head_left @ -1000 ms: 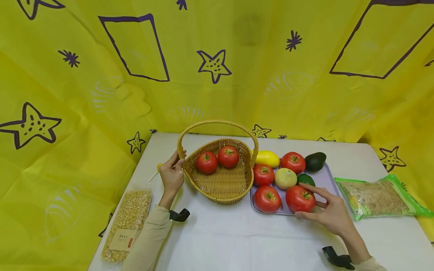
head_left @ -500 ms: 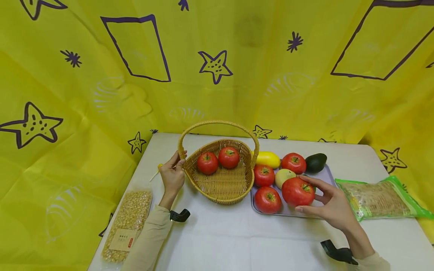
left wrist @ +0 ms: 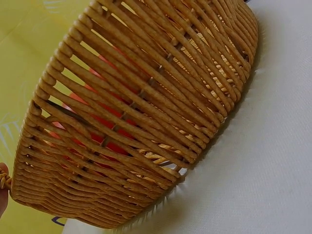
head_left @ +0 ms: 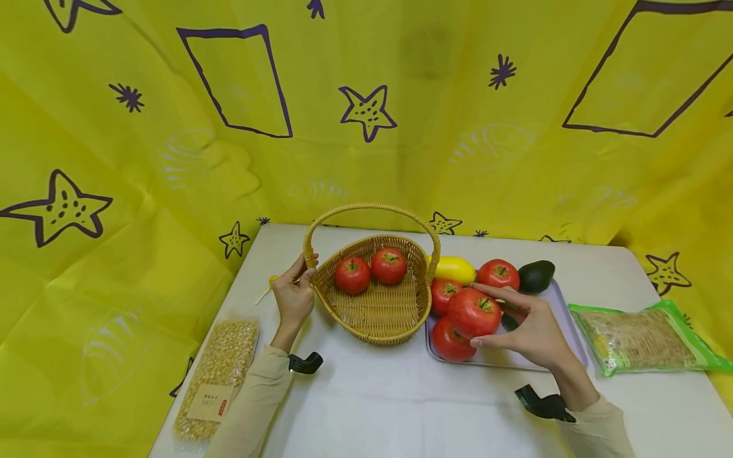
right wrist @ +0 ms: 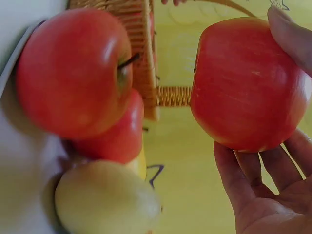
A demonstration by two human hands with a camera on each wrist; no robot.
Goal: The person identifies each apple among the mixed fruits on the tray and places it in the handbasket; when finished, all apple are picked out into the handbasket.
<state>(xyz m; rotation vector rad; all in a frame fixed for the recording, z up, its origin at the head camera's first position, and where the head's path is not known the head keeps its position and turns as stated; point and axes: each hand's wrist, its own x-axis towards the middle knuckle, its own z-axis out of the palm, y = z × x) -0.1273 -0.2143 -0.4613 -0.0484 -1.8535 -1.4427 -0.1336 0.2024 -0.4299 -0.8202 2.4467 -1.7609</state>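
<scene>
A woven basket [head_left: 378, 318] with an arched handle stands mid-table, two red apples [head_left: 352, 275] inside it. My left hand [head_left: 294, 300] grips the foot of its handle on the left side; the left wrist view shows mostly the basket's slatted wall [left wrist: 136, 107]. In my right hand [head_left: 529, 327] a red apple [head_left: 474, 312] is held between thumb and fingers, raised above the lilac tray [head_left: 564, 318]. The right wrist view shows that held apple [right wrist: 248, 85] apart from the others. More apples [head_left: 452, 341] lie on the tray below it, with a pale round fruit [right wrist: 105, 197].
On the tray are also a yellow oblong fruit [head_left: 458, 270] and an avocado [head_left: 536, 277]. A green-edged bag [head_left: 647, 337] lies to the right. At the left are a pack of yellow kernels [head_left: 220, 369] and a small yellow-tipped stick [head_left: 265, 289]. Yellow cloth hangs behind.
My right hand has lifted an apple off the tray's front and carried it left and up, towards the basket. The left hand keeps its hold on the handle.
</scene>
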